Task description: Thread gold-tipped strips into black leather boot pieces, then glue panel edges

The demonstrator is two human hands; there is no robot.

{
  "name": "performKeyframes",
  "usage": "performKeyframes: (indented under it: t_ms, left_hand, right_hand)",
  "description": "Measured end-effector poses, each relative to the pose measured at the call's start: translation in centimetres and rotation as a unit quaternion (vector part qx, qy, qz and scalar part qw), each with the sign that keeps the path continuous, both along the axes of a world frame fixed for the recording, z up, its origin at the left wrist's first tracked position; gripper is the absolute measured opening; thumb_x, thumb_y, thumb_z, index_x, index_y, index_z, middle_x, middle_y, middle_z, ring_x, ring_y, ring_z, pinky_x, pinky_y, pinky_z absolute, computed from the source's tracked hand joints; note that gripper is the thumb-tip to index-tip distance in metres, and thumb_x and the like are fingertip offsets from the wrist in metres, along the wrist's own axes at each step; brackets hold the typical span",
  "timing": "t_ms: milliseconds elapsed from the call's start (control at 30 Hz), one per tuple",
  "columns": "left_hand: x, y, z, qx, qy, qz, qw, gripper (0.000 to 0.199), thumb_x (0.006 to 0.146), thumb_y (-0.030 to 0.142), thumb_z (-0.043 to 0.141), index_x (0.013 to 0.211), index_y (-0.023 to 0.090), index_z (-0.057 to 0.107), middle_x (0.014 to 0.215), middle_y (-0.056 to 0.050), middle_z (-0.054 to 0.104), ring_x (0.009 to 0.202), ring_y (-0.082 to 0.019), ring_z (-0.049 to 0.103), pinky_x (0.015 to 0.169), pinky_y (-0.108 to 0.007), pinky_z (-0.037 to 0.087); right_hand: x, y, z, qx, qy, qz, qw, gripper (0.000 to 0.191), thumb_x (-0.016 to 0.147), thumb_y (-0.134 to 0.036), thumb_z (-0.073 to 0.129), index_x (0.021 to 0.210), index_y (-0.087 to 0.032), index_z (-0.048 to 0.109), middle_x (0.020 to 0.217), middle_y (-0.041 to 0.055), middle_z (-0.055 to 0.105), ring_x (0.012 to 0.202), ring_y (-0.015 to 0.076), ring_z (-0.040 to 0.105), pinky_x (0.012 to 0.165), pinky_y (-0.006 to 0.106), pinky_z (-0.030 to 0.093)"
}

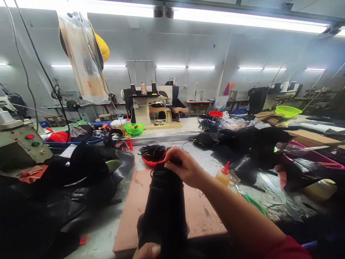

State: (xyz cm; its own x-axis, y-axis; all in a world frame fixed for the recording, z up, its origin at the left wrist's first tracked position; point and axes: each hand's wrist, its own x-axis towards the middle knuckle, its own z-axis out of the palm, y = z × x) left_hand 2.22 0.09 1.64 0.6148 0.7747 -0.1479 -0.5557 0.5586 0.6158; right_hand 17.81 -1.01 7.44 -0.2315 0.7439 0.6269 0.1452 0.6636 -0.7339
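Positioning seems underway: right hand (183, 166) pinches the black piece (167, 205) up top, left hand (147, 251) clasps below; next wants steadiness.

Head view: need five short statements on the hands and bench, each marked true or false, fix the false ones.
1. The right hand is at the far end of the black piece. True.
2. The left hand is at that same end. False: it is at the near end.
3. The pinkish board shows on both sides of the black piece. True.
4. The red-tipped bottle stands left of the black piece. False: it stands to the right.
5. The red bowl holds black pieces. True.
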Motion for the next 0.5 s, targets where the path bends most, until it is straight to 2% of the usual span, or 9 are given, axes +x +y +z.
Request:
performKeyframes:
  t_ms: [100,200,300,500]
  left_hand:
    - [-0.9,-5.5,-2.3,-0.005,0.005,-0.005,1.000,0.035,0.060,0.024,0.070,0.095,0.019,0.070,0.087,-0.005,0.071,0.095,-0.034,0.060,0.080,-0.039,0.048]
    - [-1.2,-9.1,-3.5,-0.002,0.007,-0.033,0.999,0.029,0.063,0.031,0.073,0.085,0.012,0.073,0.083,-0.008,0.071,0.084,-0.027,0.063,0.077,-0.032,0.048]
    - [-1.1,-10.0,-3.5,-0.013,0.013,-0.050,0.999,0.026,0.068,0.035,0.071,0.077,0.011,0.074,0.075,-0.007,0.071,0.077,-0.022,0.063,0.072,-0.027,0.047]
    - [-0.8,-9.3,-3.0,0.000,0.017,-0.053,0.998,0.029,0.067,0.037,0.072,0.082,0.013,0.074,0.081,-0.007,0.071,0.082,-0.023,0.062,0.076,-0.028,0.045]
  right_hand:
    - [0.1,1.2,-0.8,0.017,-0.010,-0.029,0.999,0.004,0.080,-0.020,0.049,0.083,-0.021,0.047,0.074,-0.0018,0.048,0.068,0.0121,0.045,0.067,0.027,0.038]
    - [0.2,2.0,-1.5,0.011,-0.011,-0.047,0.999,0.003,0.081,-0.022,0.047,0.084,-0.021,0.047,0.075,-0.0013,0.048,0.070,0.0126,0.046,0.069,0.027,0.038]
    - [0.1,2.3,-2.0,0.009,-0.005,-0.055,0.998,0.004,0.081,-0.023,0.047,0.084,-0.021,0.048,0.077,-0.0007,0.048,0.072,0.0131,0.046,0.070,0.028,0.037]
    - [0.0,2.5,-2.6,-0.003,0.002,-0.054,0.999,0.005,0.081,-0.024,0.047,0.085,-0.021,0.047,0.077,-0.0008,0.048,0.071,0.0134,0.046,0.069,0.028,0.037]
